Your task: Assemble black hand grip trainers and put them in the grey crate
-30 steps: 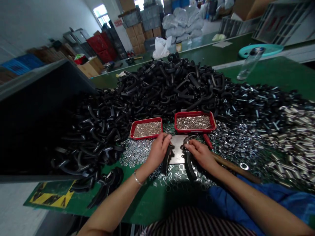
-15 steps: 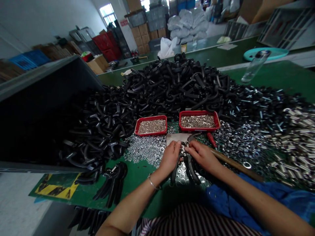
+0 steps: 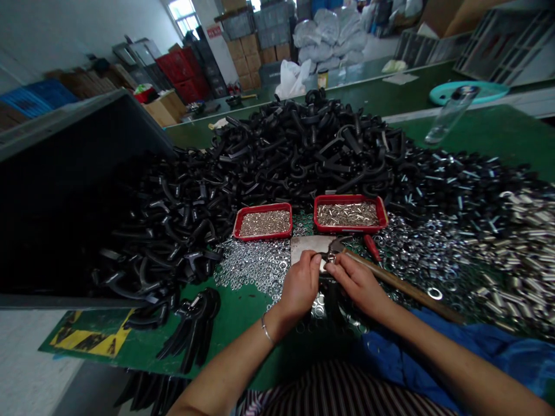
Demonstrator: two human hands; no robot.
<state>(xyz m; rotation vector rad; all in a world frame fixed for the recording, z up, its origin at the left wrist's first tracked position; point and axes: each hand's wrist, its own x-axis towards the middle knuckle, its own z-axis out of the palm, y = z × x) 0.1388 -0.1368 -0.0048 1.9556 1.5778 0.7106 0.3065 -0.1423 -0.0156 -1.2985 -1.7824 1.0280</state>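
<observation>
My left hand (image 3: pixel 302 284) is closed in a pinch on a black handle-like part, mostly hidden by the fingers. Close beside it, my right hand (image 3: pixel 359 284) pinches a small shiny metal piece (image 3: pixel 332 258) at the end of that part; its exact kind is too small to tell. Both hands hover just in front of a flat metal plate (image 3: pixel 306 245). A hammer (image 3: pixel 403 284) with a wooden handle lies beyond and beside my right hand, its head by the plate. Loose flat washers (image 3: pixel 319 309) lie beneath the hands.
Two red trays, one with tiny metal pieces (image 3: pixel 235 231) and one with small pins (image 3: pixel 381 216), stand ahead. Black handle parts (image 3: pixel 303 150) heap up behind. A red-handled tool (image 3: pixel 372 247), metal sleeves (image 3: pixel 533 254) and a blue cloth (image 3: pixel 433 346) lie right; a large grey crate (image 3: pixel 143 115) stands left.
The black legs that hung below my hands have swung out of plain sight as the part turned. Both hands stay close together, and the view has shifted slightly.
</observation>
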